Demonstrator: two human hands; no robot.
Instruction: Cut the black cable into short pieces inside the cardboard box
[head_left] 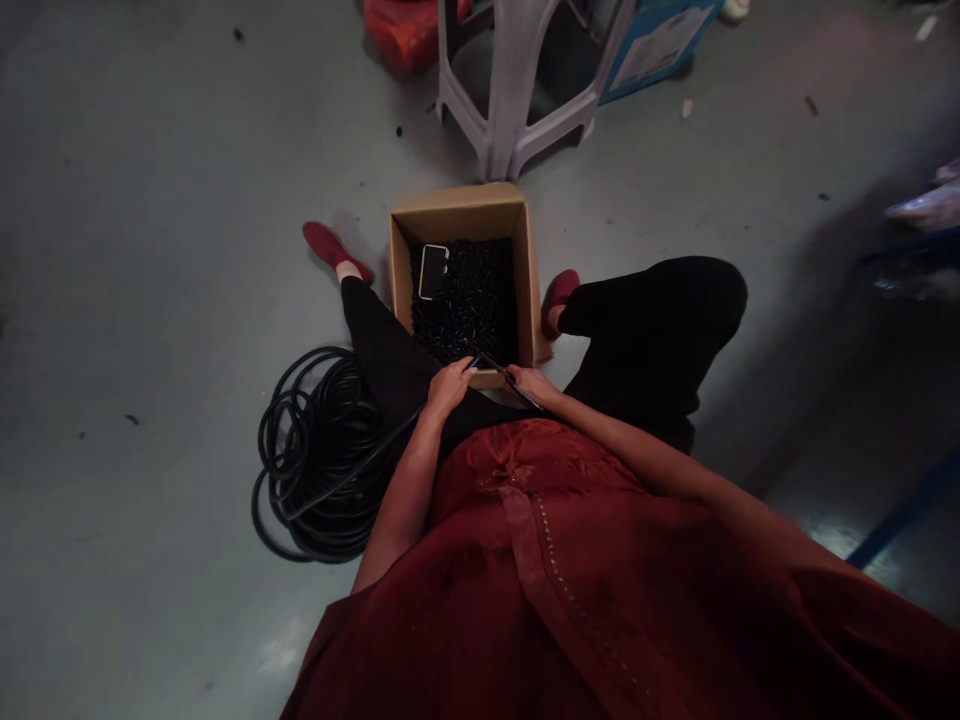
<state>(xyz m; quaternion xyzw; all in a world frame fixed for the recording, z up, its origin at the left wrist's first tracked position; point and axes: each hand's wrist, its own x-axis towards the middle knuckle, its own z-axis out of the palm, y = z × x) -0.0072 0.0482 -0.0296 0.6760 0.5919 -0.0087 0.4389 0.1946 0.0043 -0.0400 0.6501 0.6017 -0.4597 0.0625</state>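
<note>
The grey floor [165,220] carries a cardboard box [534,300]; coiled black tubing [322,480].

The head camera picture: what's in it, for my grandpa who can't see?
The left hand holds a black tube and the right hand a dark tool, at the edge of an open cardboard box of small black pieces. A phone lies on the pieces, and a coil of tube lies on the floor to the left.
</note>
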